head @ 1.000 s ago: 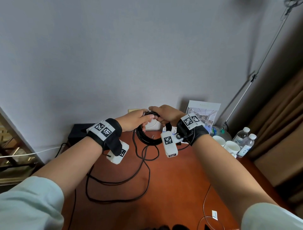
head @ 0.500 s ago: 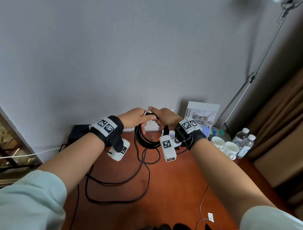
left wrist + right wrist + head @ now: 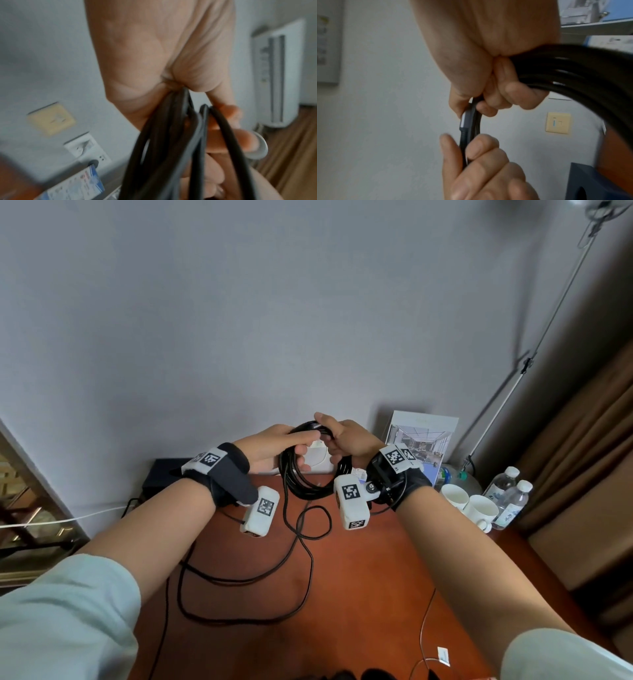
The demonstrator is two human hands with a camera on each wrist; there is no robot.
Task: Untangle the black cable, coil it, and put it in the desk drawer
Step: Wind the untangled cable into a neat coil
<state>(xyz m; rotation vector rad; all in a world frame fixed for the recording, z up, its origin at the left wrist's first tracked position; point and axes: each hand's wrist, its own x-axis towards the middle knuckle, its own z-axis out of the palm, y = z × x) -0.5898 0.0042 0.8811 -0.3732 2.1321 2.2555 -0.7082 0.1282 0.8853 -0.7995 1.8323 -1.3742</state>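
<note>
1. Black cable (image 3: 301, 474): its coiled loops hang in the air above the back edge of the desk (image 3: 376, 577), gripped at the top by both hands.
2. Right hand (image 3: 349, 440) has fingers (image 3: 518, 93) curled round the bundle; left hand (image 3: 270, 446) pinches the strands between thumb and fingers (image 3: 481, 146).
3. The loose tail trails across the desk's middle.
4. Two white mugs (image 3: 469, 505) and water bottles (image 3: 507, 498) stand at the desk's right back corner, beside a brochure (image 3: 421, 436).
5. Compared with a second ago, the hands and the coil are higher against the wall.
</note>
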